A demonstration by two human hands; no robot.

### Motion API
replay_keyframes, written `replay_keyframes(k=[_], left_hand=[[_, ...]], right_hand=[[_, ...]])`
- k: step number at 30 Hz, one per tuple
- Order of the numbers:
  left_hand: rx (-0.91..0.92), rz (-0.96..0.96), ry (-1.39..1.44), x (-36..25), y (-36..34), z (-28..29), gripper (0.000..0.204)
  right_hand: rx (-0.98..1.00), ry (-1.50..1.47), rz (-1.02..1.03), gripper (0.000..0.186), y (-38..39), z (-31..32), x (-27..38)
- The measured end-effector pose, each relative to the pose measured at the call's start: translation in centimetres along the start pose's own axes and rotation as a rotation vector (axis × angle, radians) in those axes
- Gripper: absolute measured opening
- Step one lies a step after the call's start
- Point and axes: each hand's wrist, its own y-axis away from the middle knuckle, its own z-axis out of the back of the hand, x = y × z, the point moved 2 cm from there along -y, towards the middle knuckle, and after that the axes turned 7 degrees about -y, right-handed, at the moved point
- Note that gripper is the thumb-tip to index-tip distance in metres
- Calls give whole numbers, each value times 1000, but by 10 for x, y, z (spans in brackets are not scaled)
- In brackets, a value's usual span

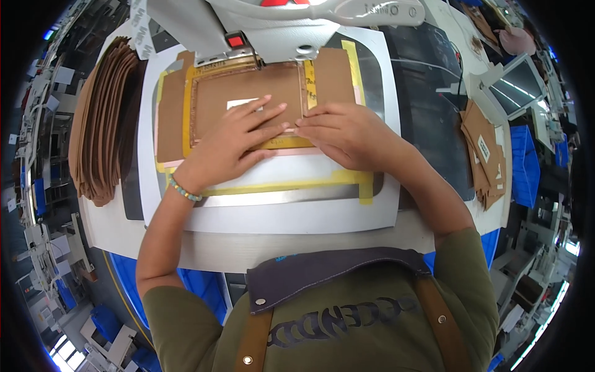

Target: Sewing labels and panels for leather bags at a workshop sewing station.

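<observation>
A brown panel (217, 87) lies in a frame edged with yellow tape (187, 118), beneath the head of a sewing machine (204, 28). On the panel sits a small white label (232, 103). My left hand (242, 136) rests flat across the panel's lower part, fingers spread, partly covering the label. At the frame's lower right corner, my right hand (353, 133) has its fingertips pressed together against the panel's edge. Whatever those fingertips pinch, if anything, is hidden. The frame lies on a white plate (297, 214) with more yellow tape.
A thick stack of brown pieces (102, 118) stands at the left of the table. Several brown pieces with white labels (483, 152) lie at the right, near a blue bin (524, 164) and a tilted screen (517, 87). The machine head overhangs the far side.
</observation>
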Motion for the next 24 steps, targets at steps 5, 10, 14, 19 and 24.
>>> replay_keyframes(k=[5, 10, 14, 19, 24], left_hand=[[8, 5, -29, 1, -1, -1, 65], [1, -10, -54, -2, -2, -2, 66], [-13, -36, -51, 4, -6, -3, 65], [-26, -50, -43, 10, -12, -3, 60], [-37, -41, -57, 14, -15, -3, 57]], right_hand=[[-37, 68, 44, 33, 0, -5, 2], [-8, 109, 24, 32, 0, -7, 10], [16, 144, -5, 35, 0, -6, 15], [-24, 133, -48, 34, 4, -8, 14], [-88, 131, -125, 31, 10, 8, 0]])
